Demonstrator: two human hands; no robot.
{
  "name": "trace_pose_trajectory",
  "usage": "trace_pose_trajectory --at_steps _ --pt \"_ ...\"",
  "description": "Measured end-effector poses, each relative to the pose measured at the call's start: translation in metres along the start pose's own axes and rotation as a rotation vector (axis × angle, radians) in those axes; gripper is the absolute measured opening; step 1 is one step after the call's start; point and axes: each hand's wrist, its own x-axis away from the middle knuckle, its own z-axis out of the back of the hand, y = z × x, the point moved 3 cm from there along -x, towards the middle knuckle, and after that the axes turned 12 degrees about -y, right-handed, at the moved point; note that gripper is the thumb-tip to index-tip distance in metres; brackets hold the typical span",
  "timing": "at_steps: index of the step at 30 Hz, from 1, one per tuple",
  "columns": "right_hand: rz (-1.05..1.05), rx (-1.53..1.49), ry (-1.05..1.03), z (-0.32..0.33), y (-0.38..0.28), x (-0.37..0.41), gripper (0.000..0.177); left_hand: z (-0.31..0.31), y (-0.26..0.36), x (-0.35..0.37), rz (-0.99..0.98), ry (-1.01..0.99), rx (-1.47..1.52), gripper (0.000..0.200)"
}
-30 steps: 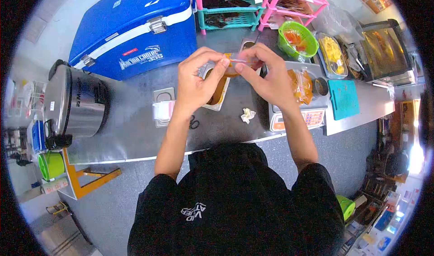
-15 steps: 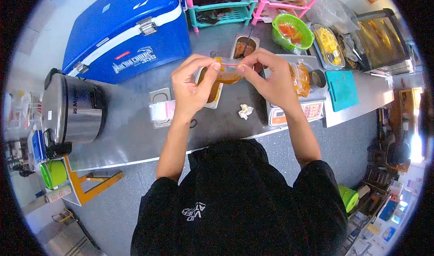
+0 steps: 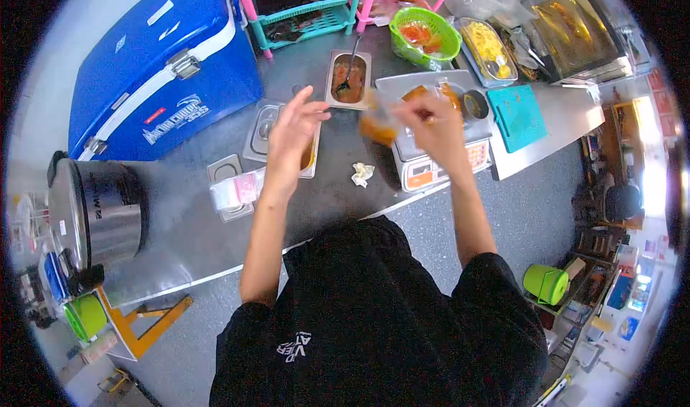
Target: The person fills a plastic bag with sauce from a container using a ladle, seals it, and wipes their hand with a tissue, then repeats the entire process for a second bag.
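Observation:
My right hand [image 3: 438,130] pinches the top of a small clear plastic bag of orange-brown sauce [image 3: 378,128], which hangs tilted and blurred at the left edge of the weighing scale [image 3: 419,179]. Apart from it, my left hand [image 3: 290,137] is raised with fingers spread and nothing in it. Behind that hand, a metal pan [image 3: 310,164] is partly hidden. More orange bags [image 3: 451,95] rest on the scale platform, partly covered by my right hand. A metal container [image 3: 335,98] of reddish food with a dark-handled spoon stands beyond my hands.
A crumpled tissue [image 3: 362,174] lies on the counter. Plastic packets [image 3: 236,191] sit on a metal lid at left, near a blue cooler [image 3: 169,84] and a large steel pot [image 3: 111,209]. Right of the scale are a green basket [image 3: 449,44] and a teal cutting board [image 3: 523,119].
My hands have parted. The left has let go of the bag and opened; the right has carried the bag toward the scale. The view has shifted to the right.

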Motion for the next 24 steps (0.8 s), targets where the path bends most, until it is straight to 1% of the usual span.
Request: trace_pose_trajectory --at_steps 3,4,5,7,8,11,12,13,14,15,16,17,18,21,22,24 --pt "-0.052 0.163 0.154 0.026 0.054 0.018 0.011 -0.004 -0.008 0.014 0.108 -0.049 0.631 0.092" --pt "-0.127 0.215 0.141 0.031 0.062 0.02 0.011 -0.005 -0.007 0.015 0.173 0.012 0.731 0.107" --pt "-0.203 0.268 0.129 0.033 0.07 0.022 0.011 -0.007 -0.006 0.018 0.171 0.015 0.766 0.107" --pt "-0.16 0.372 0.088 0.024 0.107 0.029 0.012 -0.009 -0.005 0.018 0.165 0.001 0.834 0.109" --pt "-0.141 0.429 0.068 0.015 0.121 0.032 0.012 -0.008 -0.006 0.02 0.172 0.004 0.823 0.112" --pt "-0.113 0.324 0.065 -0.014 0.115 0.04 0.012 -0.002 -0.005 0.024 0.13 -0.025 0.793 0.115" --pt "-0.105 0.272 0.056 -0.03 0.116 0.046 0.011 0.001 -0.005 0.028 0.124 -0.009 0.735 0.116" --pt "-0.155 0.168 0.012 -0.048 0.111 0.051 0.011 0.004 -0.005 0.032 0.135 0.013 0.721 0.116" --pt "-0.099 0.135 -0.021 -0.068 0.107 0.059 0.009 0.006 -0.005 0.035 0.146 0.032 0.705 0.115" --pt "-0.176 0.114 -0.115 -0.091 0.11 0.068 0.011 0.009 -0.005 0.039 0.157 0.049 0.689 0.115" --pt "-0.199 0.02 -0.159 -0.11 0.108 0.078 0.01 0.01 -0.006 0.042 0.167 0.047 0.668 0.115" --pt "-0.168 0.057 -0.245 -0.126 0.114 0.089 0.009 0.013 -0.008 0.047 0.172 0.056 0.651 0.114" --pt "-0.216 0.056 -0.292 -0.14 0.114 0.098 0.011 0.015 -0.011 0.052 0.175 0.066 0.632 0.113" --pt "-0.303 0.157 -0.305 -0.165 0.117 0.115 0.009 0.022 -0.015 0.067 0.193 0.122 0.624 0.109" --pt "-0.244 0.171 -0.31 -0.175 0.124 0.12 0.012 0.023 -0.017 0.071 0.202 0.145 0.63 0.108" --pt "-0.196 0.204 -0.273 -0.187 0.128 0.124 0.015 0.026 -0.022 0.078 0.204 0.156 0.621 0.107"
